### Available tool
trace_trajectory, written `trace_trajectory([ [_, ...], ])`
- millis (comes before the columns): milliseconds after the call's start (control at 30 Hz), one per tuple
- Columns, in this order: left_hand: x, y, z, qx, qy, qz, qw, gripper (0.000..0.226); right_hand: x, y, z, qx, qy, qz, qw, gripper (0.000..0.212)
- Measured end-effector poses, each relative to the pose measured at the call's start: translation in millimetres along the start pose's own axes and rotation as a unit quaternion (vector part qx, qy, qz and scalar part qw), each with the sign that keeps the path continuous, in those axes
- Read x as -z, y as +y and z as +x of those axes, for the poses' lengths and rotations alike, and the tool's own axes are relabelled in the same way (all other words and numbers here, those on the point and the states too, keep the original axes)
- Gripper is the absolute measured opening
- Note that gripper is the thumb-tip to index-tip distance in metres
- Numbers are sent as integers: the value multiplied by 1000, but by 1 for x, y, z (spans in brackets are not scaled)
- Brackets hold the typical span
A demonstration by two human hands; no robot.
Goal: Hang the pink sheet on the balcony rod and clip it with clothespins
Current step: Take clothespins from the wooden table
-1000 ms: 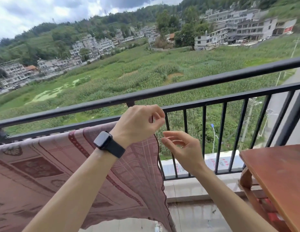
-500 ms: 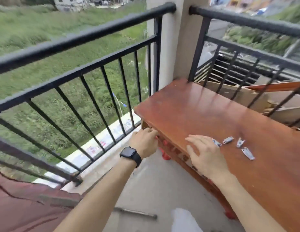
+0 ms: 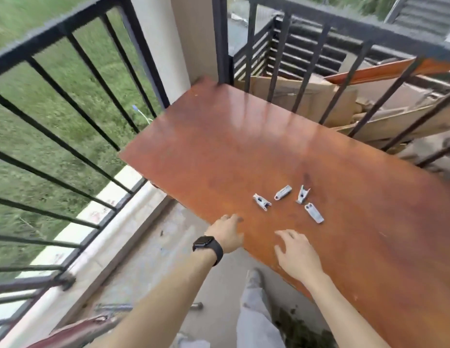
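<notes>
A black metal balcony railing [image 3: 68,114] runs along the left, with grass beyond it. At the bottom left, only a corner of the pink patterned sheet [image 3: 75,331] shows, draped low by the railing's lower bar. The left hand [image 3: 227,234], a dark watch [image 3: 208,247] on its wrist, rests at the near edge of the glossy reddish-brown wooden counter [image 3: 218,146], fingers loosely curled and holding nothing. Just beyond it, four small grey clothespins [image 3: 286,204] lie scattered on the counter, close together but apart from both hands. The right hand [image 3: 298,254] hovers over the counter's near edge with fingers spread and empty. Behind the counter, flattened brown cardboard [image 3: 301,96] leans past the railing bars.
</notes>
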State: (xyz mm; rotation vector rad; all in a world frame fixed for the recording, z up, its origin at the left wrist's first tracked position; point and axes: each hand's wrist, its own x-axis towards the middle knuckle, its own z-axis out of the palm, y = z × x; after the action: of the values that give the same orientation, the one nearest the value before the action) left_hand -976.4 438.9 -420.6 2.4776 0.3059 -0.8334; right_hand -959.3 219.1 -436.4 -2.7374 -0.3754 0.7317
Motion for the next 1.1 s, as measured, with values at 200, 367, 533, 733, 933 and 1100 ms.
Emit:
trace_trajectory([
  [200, -11, 51, 117, -22, 59, 73, 995, 69, 29, 32, 135, 36, 48, -35, 998, 53],
  [367, -37, 52, 168, -151, 99, 171, 969, 33, 19, 44, 180, 79, -3, -129, 988, 55],
  [533, -58, 21, 138, -126, 141, 150, 971, 24, -11, 61, 173, 106, 11, -125, 986, 36],
  [733, -41, -21, 69, 125, 122, -232, 957, 23, 9, 17, 149, 138, 8, 48, 989, 15],
  [933, -12, -76, -50, 211, 212, -439, 847, 21, 7, -123, 81, 45, -138, 407, 902, 7],
  [1100, 16, -131, -177, 256, 377, -405, 793, 23, -11, -270, 14, 105, -297, 460, 830, 11],
])
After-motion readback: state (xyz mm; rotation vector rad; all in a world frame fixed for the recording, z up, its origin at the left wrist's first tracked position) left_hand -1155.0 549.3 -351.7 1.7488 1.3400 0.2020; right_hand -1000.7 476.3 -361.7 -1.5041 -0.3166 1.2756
